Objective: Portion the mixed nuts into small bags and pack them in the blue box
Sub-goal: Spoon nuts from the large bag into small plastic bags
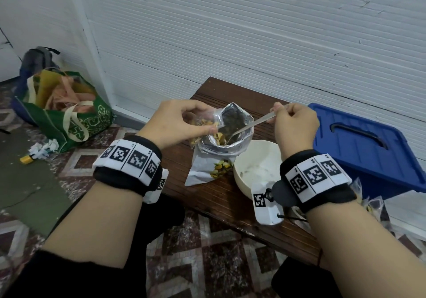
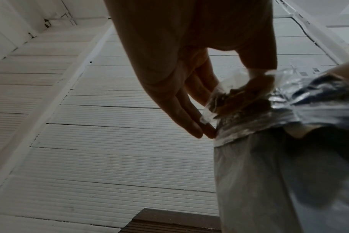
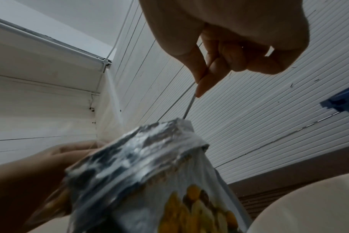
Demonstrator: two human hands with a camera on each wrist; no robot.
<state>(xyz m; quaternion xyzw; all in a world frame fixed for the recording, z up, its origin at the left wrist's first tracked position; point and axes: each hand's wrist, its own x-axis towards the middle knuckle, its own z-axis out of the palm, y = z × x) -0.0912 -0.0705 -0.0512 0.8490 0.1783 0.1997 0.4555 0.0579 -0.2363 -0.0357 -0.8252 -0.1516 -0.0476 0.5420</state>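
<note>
Right hand [image 1: 296, 124] pinches spoon [image 1: 251, 123], bowl down in pouch [image 1: 221, 140]; left hand [image 1: 177, 122] pinches small bag [image 1: 205, 122] just left (mouth beside pouch rim)

A dark brown, ribbed wooden surface [image 1: 232, 196] runs from frame centre toward the lower right, set against a white ribbed wall. On it stand a foil nut pouch [image 1: 207, 166], its mouth open, and just to its right a cream bowl [image 1: 251, 170]. At the right edge a blue box [image 1: 366, 150] with its lid on sits beside the surface. On the tiled floor [image 1: 207, 251] at left lie a green bag [image 1: 76, 117] and crumpled paper [image 1: 43, 149].
</note>
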